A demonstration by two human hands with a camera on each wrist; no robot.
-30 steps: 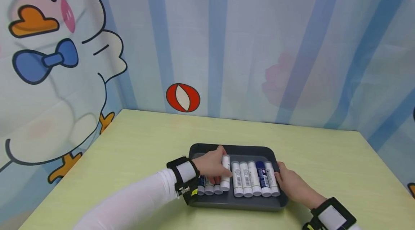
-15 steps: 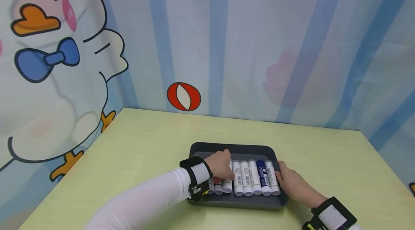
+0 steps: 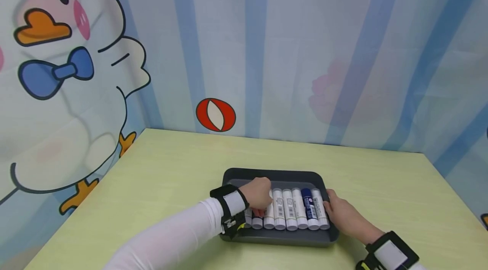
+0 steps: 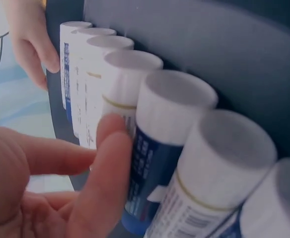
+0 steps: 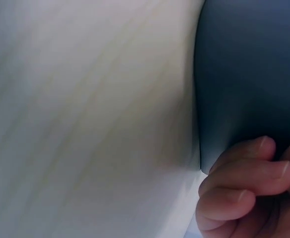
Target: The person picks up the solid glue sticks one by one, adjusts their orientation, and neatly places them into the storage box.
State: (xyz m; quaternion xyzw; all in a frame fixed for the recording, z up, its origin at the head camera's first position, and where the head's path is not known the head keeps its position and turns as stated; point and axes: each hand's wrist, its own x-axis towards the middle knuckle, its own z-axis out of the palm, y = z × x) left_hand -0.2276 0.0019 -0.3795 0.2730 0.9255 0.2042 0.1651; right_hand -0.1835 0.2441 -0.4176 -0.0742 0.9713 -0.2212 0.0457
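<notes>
A dark grey tray [image 3: 280,239] holds a side-by-side row of glue sticks, mostly white with some dark blue. My left hand [image 3: 257,194] reaches in from the left and covers part of the row. In the left wrist view, its bent fingers [image 4: 108,163] pinch the label part of a white glue stick [image 4: 132,67] lying between its neighbours. Just beside those fingers is a dark blue glue stick [image 4: 155,163] with a white end. My right hand [image 3: 345,215] grips the tray's right edge, its fingers [image 5: 227,203] curled against the outer wall.
The tray stands on a pale yellow table [image 3: 183,164]. Behind it hangs a striped blue backdrop [image 3: 286,58] with a printed duck and ball. At the row's right end, a dark blue glue stick [image 3: 309,206] lies among white ones.
My left hand has moved right, bringing a white glue stick down into line against the right-hand group, so the gap there has closed. My right hand has stayed on the tray's edge.
</notes>
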